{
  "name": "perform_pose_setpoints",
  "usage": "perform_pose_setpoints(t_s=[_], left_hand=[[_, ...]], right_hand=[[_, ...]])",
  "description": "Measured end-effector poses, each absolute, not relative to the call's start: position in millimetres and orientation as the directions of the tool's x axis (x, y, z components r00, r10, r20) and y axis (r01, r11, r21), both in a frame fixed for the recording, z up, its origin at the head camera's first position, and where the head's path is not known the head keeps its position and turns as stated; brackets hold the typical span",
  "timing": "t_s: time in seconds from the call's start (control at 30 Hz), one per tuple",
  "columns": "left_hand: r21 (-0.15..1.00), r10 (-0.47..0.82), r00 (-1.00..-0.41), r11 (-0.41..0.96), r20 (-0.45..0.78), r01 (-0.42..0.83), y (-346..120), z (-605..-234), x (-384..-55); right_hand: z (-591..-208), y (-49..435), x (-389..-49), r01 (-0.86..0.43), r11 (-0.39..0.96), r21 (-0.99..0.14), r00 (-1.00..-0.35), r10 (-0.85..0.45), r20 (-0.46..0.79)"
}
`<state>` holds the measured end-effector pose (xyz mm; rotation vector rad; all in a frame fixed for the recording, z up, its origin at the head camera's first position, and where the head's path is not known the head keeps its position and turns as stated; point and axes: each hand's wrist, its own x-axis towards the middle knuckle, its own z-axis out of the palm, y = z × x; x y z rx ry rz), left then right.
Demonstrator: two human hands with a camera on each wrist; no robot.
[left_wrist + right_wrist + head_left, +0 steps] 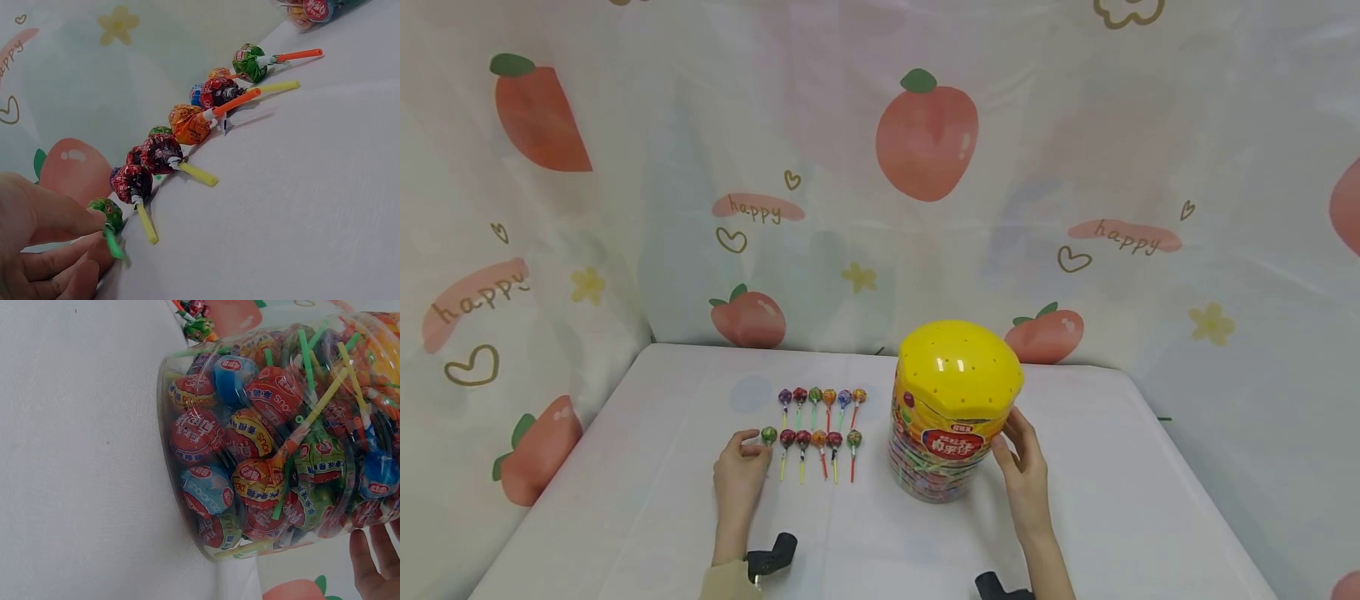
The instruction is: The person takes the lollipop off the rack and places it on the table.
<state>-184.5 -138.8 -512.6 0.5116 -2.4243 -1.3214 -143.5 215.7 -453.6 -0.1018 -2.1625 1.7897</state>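
My left hand [741, 471] is at the left end of the front row of lollipops. Its thumb and a finger pinch a green-wrapped lollipop [111, 215] with a green stick, just below the candy. My right hand [1026, 471] rests against the right side of a large clear jar [250, 444] with a yellow lid [958, 367]. Lollipops in many wrapper colours fill the jar. In the right wrist view, the fingers [369, 562] lie along its side, partly out of frame.
Left of the jar, several lollipops lie in two rows, sticks toward me; the back row includes a purple one [786, 397], the front row a dark red one [787, 437]. A white cloth covers the table [865, 550]. Behind hangs a fruit-print curtain [835, 125].
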Motion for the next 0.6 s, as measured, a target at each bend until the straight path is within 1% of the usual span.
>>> perform_pose_setpoints(t_s=[0.27,0.37,0.5,0.6], left_hand=[[0.843,-0.457,-0.882,0.516,0.118,-0.154,-141.5,-512.9,-185.0],[0.839,-0.460,-0.880,0.521,0.119,-0.159,-141.9,-512.8,-184.1],[0.839,-0.455,-0.882,0.521,0.119,-0.155,-140.3,-511.3,-184.1],[0.843,-0.438,-0.890,0.521,0.128,-0.136,-135.6,-508.7,-185.8]], right_hand=[[-452.9,213.8,-144.8,-0.146,0.200,-0.969,-0.944,0.263,0.197],[-453.5,214.7,-145.0,-0.142,0.217,-0.966,-0.945,0.259,0.197],[-453.4,220.0,-146.0,-0.164,0.249,-0.954,-0.938,0.261,0.229],[-451.4,227.7,-148.2,-0.205,0.251,-0.946,-0.922,0.274,0.272]])
